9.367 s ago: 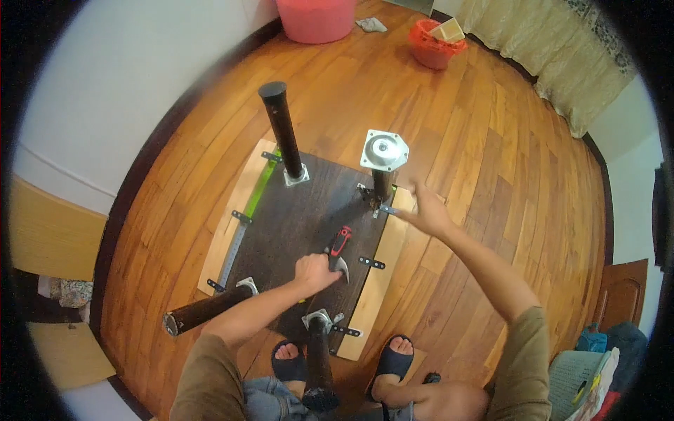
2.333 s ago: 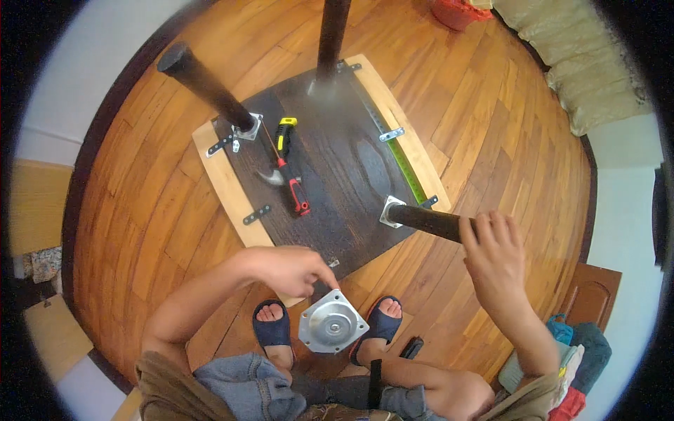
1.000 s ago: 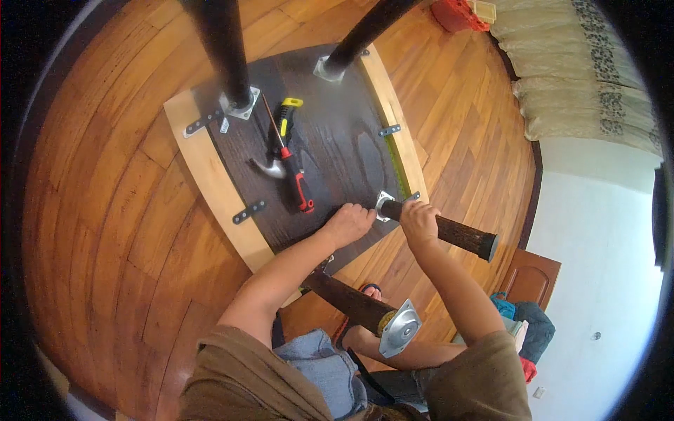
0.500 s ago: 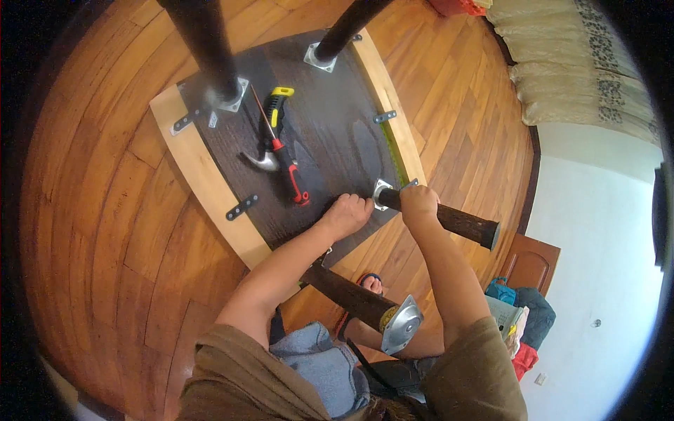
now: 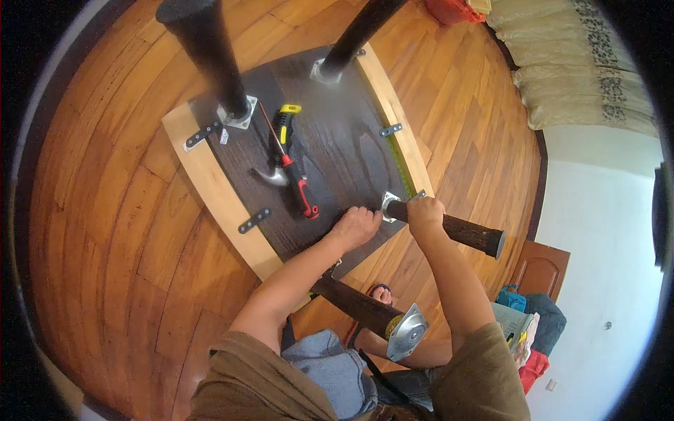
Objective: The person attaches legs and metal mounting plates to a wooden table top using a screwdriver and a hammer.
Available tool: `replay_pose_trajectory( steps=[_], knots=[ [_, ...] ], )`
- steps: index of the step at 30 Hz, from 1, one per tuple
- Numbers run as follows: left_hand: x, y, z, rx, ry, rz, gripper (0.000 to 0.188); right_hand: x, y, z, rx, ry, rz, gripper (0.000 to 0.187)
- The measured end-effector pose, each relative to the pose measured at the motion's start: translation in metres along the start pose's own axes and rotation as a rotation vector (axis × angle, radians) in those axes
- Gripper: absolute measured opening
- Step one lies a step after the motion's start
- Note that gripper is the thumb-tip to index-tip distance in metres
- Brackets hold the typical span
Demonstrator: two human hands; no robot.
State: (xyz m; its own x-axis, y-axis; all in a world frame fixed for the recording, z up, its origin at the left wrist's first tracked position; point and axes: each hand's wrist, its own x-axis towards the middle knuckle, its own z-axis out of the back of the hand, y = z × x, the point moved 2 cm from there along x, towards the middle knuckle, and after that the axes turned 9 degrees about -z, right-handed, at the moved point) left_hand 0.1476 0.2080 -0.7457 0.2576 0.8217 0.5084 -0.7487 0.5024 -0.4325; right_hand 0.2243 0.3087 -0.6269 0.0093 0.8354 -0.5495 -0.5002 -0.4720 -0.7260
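Note:
A dark wooden tabletop (image 5: 337, 147) lies underside up on the floor, with light wood strips along two edges. My right hand (image 5: 425, 215) is wrapped round a dark table leg (image 5: 472, 234) near its silver mounting plate (image 5: 390, 206). Beside that plate rests my left hand (image 5: 358, 229), its fingers curled together on the board; anything in them is hidden. A red-and-black screwdriver (image 5: 302, 191) lies across a claw hammer (image 5: 270, 175) with a yellow-and-black handle. Close to my left forearm is another leg (image 5: 358, 303) with a silver plate (image 5: 408, 332) on its near end.
Two more legs, a far-left one (image 5: 217, 63) and a far-right one (image 5: 358, 35), rise from the board. Black metal strips (image 5: 254, 220) join the light edges to it. Bags and cloth (image 5: 537, 316) are piled by the white wall, and a curtain (image 5: 562, 63) hangs at right.
The whole view has shifted slightly, so the board appears a little lower and further right. Both hands keep their places at the leg and its plate.

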Motion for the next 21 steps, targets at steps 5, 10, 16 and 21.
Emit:
replay_pose_trajectory(
  steps=[5,10,16,21],
  knots=[
    [0.001,-0.001,-0.001,0.025,-0.027,-0.008,0.019,0.004,0.0,-0.002,0.004,0.032,-0.034,0.02],
    [0.003,-0.001,-0.001,-0.001,0.004,-0.004,0.018,0.003,-0.003,-0.002,0.014,0.036,-0.049,0.023],
    [0.0,0.002,0.02,0.044,0.132,0.028,0.015,0.001,-0.006,0.079,0.1,-0.033,0.162,0.027],
    [-0.026,0.016,0.042,0.104,0.027,0.005,0.018,0.027,-0.014,0.229,0.048,-1.559,0.369,0.037]
  ],
)
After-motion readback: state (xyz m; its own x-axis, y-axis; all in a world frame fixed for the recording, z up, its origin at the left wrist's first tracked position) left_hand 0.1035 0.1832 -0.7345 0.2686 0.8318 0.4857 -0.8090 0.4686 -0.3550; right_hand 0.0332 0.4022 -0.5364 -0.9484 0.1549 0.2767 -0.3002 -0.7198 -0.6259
